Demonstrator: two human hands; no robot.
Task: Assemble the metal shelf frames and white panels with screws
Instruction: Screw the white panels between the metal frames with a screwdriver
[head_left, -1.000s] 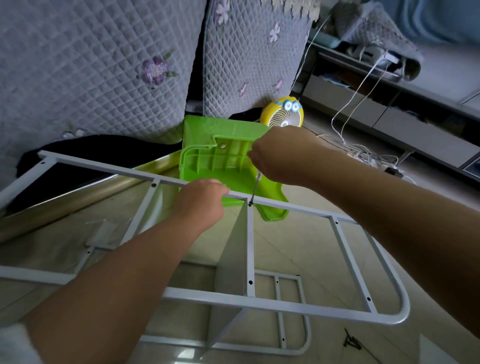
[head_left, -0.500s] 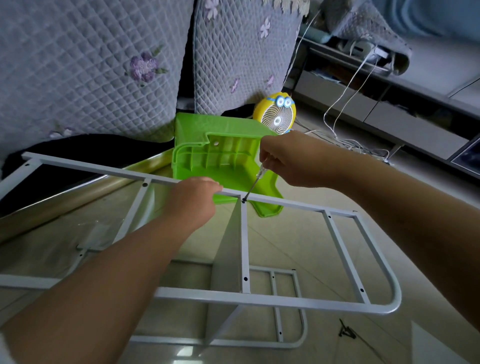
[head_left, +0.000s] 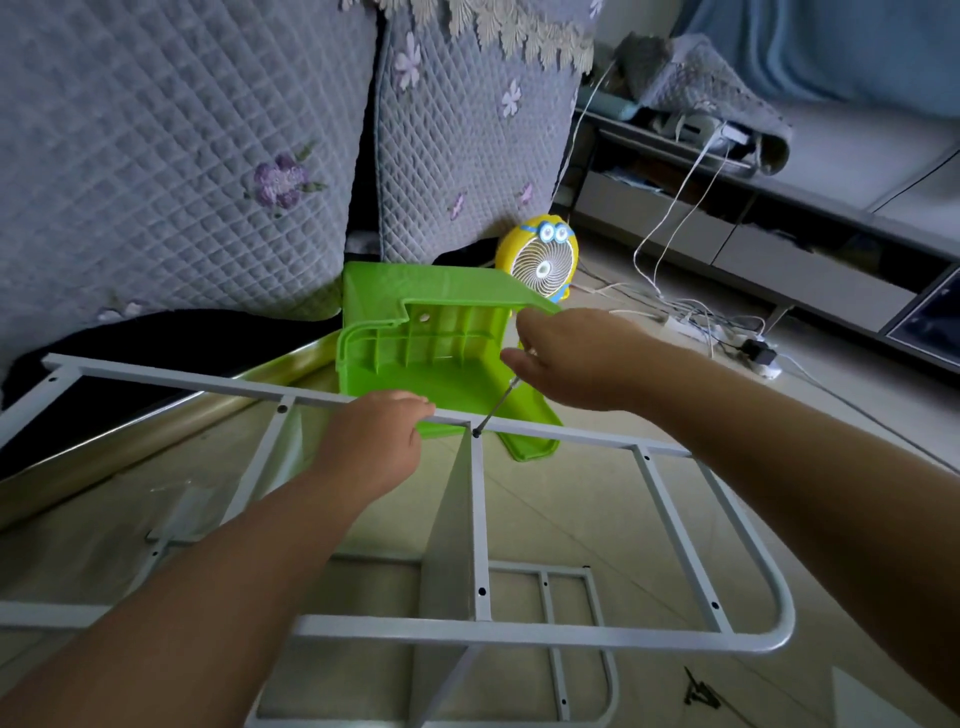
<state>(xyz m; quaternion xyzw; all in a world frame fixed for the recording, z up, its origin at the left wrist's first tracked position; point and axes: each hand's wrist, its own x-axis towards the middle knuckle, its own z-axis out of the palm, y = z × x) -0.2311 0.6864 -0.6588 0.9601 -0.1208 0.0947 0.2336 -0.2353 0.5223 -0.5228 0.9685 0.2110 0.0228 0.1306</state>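
A white metal shelf frame (head_left: 519, 631) lies level in front of me, above a second frame (head_left: 566, 644) on the floor. A white panel (head_left: 449, 525) stands on edge between them, under the middle crossbar. My left hand (head_left: 374, 441) grips the far rail of the upper frame. My right hand (head_left: 566, 358) holds a screwdriver (head_left: 496, 408) slanted down to the left. Its tip sits on a screw (head_left: 476, 432) where the crossbar meets the far rail.
A green plastic stool (head_left: 436, 353) lies on its side just beyond the frame, with a yellow desk fan (head_left: 540, 260) behind it. Quilted sofa cushions (head_left: 208, 156) rise at the back left. Cables and a power strip (head_left: 727, 338) lie at right. Loose black screws (head_left: 698, 693) sit near the bottom right.
My right hand has tilted the screwdriver from nearly upright to a slant, and its fingers have loosened around the handle. My left hand keeps its grip on the rail.
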